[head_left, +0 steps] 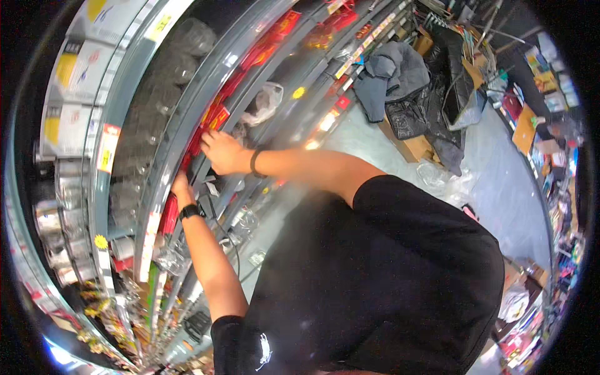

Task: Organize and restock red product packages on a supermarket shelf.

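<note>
A row of red packets (215,111) lies along a grey shelf in front of me. My right hand (224,152), with a dark band at its wrist, reaches across to this row. Its fingers are apart and their tips touch or hover just over the red packets; I see nothing gripped in it. Lower on the same shelf, my left hand (181,182) reaches in by the shelf edge, next to the red packets. A black watch (192,211) is on that wrist. The left fingers are mostly hidden, so what they hold does not show.
White and yellow boxes (76,69) stand on the upper shelf at left. A clear plastic bag (265,103) lies on a lower shelf. Grey and black clothing (400,75) is heaped over a cardboard box (409,142) on the floor at right, near loose clear plastic (440,178).
</note>
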A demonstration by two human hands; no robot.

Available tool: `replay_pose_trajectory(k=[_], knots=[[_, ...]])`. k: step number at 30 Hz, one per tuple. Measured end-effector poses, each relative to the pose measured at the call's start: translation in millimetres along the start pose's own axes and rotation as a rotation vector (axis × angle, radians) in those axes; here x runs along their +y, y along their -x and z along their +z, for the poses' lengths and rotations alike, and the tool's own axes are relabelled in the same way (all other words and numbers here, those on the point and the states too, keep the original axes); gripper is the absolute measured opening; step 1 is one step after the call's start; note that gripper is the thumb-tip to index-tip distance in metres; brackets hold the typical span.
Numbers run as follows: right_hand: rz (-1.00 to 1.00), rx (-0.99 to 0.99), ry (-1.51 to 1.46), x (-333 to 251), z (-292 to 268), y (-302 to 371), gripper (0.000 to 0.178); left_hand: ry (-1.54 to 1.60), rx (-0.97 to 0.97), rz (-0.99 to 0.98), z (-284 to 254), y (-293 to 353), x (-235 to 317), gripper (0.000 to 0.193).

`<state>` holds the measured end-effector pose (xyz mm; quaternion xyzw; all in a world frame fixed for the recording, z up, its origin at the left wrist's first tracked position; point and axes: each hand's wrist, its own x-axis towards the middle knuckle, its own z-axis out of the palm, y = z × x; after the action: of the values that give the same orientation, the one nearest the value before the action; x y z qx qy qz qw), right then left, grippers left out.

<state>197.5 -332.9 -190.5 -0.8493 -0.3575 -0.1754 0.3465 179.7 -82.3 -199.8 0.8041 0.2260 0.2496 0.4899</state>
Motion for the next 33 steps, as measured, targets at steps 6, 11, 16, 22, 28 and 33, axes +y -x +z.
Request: replay_pose_trajectory(k=[6,11,16,22,28,33], knots=[[-0.057,-0.042,-0.209,-47.1,-27.7,-2.2,0.048,0.024,-0.028,-0.143,-99.7,-14.3,-39.1,0.051],[0.013,-0.077,-0.321,-6.6,-43.3,20.4,0.049,0.166,0.041,-0.293,-44.7,10.0,-5.9,0.052],[0.086,0.092,-0.397,30.2,-104.1,77.6,0.02,-0.518,0.177,0.092,-21.2,65.2,16.2,0.052],[0.164,0.291,-0.415,43.0,-226.2,107.0,0.012,-0.548,0.202,0.331,-16.6,201.0,54.9,0.042],[0.078,0.236,-0.45,-44.3,-400.7,82.2,0.019,-0.569,-0.127,0.145,0.7,277.2,-37.3,0.033],[0.203,0.034,-0.418,-117.9,-436.0,43.2,0.02,-0.378,-0.227,-0.169,-1.3,313.1,-102.8,0.031]])
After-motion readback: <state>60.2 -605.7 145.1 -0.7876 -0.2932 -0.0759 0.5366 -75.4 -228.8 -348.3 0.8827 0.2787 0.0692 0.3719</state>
